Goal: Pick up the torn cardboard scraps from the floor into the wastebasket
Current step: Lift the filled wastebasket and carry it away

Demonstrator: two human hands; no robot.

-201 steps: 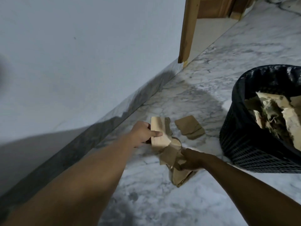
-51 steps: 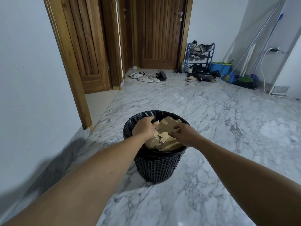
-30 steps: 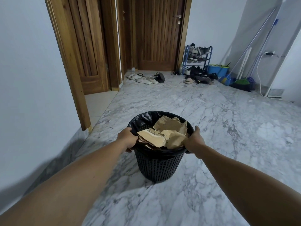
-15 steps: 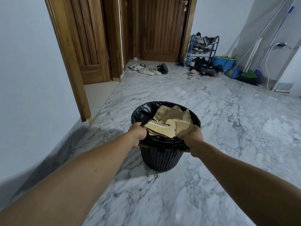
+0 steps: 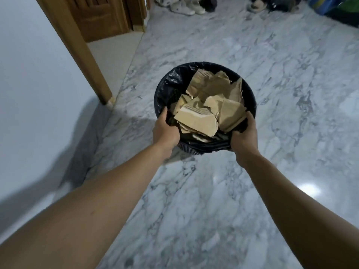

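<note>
The left hand (image 5: 165, 131) and right hand (image 5: 243, 134) grip the wastebasket (image 5: 167, 84) rim. All visible scraps (image 5: 209, 105) lie inside; collection appears complete. Next: keep it level.

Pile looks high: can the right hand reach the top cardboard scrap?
Probably yes: the right hand grips the wastebasket rim beside the top cardboard scrap, nothing lies between, though it must let go first.

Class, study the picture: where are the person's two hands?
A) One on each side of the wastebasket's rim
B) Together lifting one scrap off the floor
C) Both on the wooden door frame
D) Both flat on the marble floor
A: the left hand grips the wastebasket at its near-left rim and the right hand at its near-right rim, with cardboard scraps piled inside.
</note>
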